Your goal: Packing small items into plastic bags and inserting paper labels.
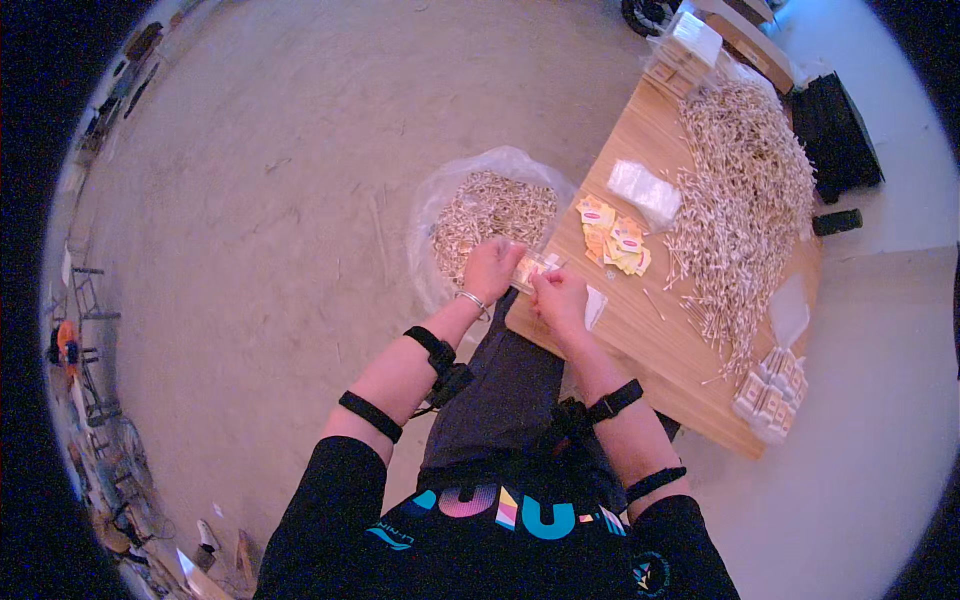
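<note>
My left hand (491, 269) is closed on one end of a small clear plastic bag (533, 268) with a yellowish card showing in it. At the bag's other end, my right hand (560, 297) pinches with its fingertips. Both hands are at the near left corner of the wooden table (640, 355). Just past them lies a loose heap of yellow and white cards (613, 238). Below and behind my left hand, a large clear sack (425, 205) holds many cotton swabs (495, 212). White slips (595, 308) lie by my right wrist.
A big pile of cotton swabs (745, 180) covers the table's right side. Clear bags (645, 192) are stacked behind the cards. Filled swab packs (770, 393) sit at the near right corner, more packs (685, 55) at the far end. A black case (835, 135) stands beyond the table.
</note>
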Demonstrator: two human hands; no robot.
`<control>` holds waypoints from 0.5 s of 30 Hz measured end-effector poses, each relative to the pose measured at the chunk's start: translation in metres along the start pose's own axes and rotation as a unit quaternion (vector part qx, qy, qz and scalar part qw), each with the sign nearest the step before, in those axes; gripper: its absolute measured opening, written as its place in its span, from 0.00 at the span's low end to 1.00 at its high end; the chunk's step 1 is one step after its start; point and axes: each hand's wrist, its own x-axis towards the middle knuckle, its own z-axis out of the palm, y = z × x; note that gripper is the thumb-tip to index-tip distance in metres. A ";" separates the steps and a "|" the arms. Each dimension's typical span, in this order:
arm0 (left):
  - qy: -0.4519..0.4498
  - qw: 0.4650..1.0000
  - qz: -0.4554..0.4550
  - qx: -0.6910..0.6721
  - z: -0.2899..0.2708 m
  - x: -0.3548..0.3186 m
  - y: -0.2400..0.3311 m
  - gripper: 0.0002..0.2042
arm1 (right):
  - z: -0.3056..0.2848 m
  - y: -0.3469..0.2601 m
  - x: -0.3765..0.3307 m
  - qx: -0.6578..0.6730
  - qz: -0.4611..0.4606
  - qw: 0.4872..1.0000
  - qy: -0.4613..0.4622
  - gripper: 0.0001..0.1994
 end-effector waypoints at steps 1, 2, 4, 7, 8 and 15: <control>0.002 1.000 0.001 0.004 -0.001 -0.001 0.002 0.16 | 0.001 -0.001 0.001 -0.012 -0.007 1.000 -0.003 0.13; 0.004 1.000 0.003 0.007 -0.002 -0.001 0.003 0.16 | 0.002 -0.002 0.002 -0.025 -0.012 1.000 -0.002 0.13; 0.003 1.000 0.005 0.000 -0.002 -0.001 0.001 0.17 | 0.002 -0.006 0.002 -0.052 -0.020 0.998 0.001 0.13; -0.006 1.000 0.002 -0.017 -0.001 0.000 -0.002 0.18 | 0.001 -0.016 -0.006 -0.144 -0.139 0.979 0.049 0.14; -0.009 1.000 -0.001 -0.023 -0.001 0.000 -0.002 0.18 | -0.001 -0.022 -0.010 -0.152 -0.116 0.981 0.031 0.13; 0.000 1.000 -0.009 -0.022 -0.002 -0.002 0.004 0.17 | -0.015 -0.022 -0.039 -0.303 -0.218 0.925 0.070 0.33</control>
